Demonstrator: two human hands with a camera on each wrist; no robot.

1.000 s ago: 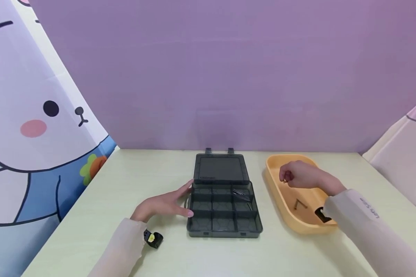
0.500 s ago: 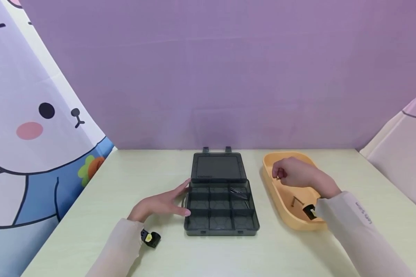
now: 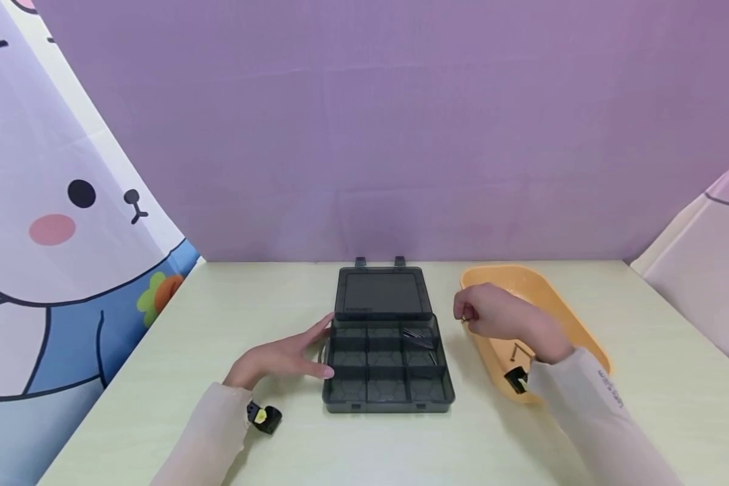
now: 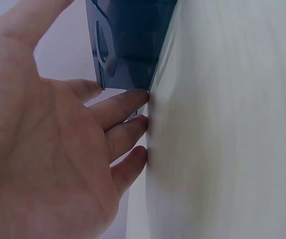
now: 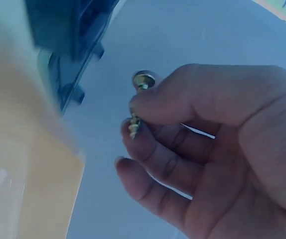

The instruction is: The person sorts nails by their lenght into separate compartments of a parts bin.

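Note:
My right hand (image 3: 492,312) pinches a short brass-coloured screw (image 5: 144,78) between thumb and fingertips, its flat head up and threaded tip down. In the head view this hand is over the left edge of the orange tray (image 3: 574,324). A thin metal screw (image 3: 515,352) shows inside the tray, partly behind the wrist. The dark see-through organizer box (image 3: 349,393) lies with its lid (image 3: 381,291) swung back. Long thin metal pieces (image 3: 418,338) lie in its right-hand compartments. My left hand (image 3: 282,358) rests with spread fingers at the box's left side, fingertips down at the table.
A pale table (image 3: 267,290) bears the box and, to its right, the tray. Behind stands a purple backdrop (image 3: 370,135), with a cartoon-printed cloth (image 3: 55,283) along the left. Black wrist camera mounts (image 3: 268,420) stick out below the sleeves.
My right hand has moved left from above the inside of the tray to its left edge, still pinching the screw. The left hand keeps its place by the box.

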